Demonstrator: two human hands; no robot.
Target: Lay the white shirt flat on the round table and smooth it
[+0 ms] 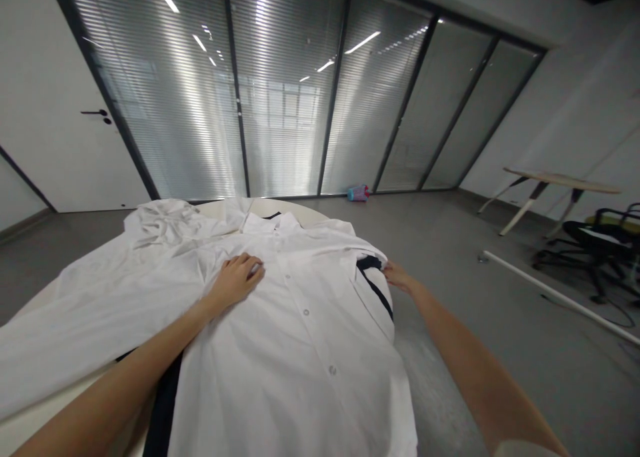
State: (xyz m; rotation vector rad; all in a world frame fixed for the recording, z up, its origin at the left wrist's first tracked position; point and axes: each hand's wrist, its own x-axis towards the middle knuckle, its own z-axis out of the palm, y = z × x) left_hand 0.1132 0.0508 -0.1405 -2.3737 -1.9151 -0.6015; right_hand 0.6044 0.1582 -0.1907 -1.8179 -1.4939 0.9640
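A white button-up shirt (280, 350) lies front up on a round table, its collar (273, 222) at the far side. My left hand (237, 278) rests on the left part of its chest, fingers laid on the cloth and slightly bent. At the right edge, my right hand (397, 275) grips the shirt near the shoulder and sleeve; its fingertips are partly hidden by the fabric. Dark cloth (370, 262) shows beside that hand, and a dark strip (165, 403) runs along the left side. The left sleeve (75, 323) stretches out to the left.
Crumpled white cloth (163, 223) lies at the table's far left. Beyond the table (310, 211) are a glass partition with blinds and a small blue-and-pink bin (358, 193). To the right stand a wooden-topped table (565, 180), a black chair (600, 243) and a white floor bar (555, 293).
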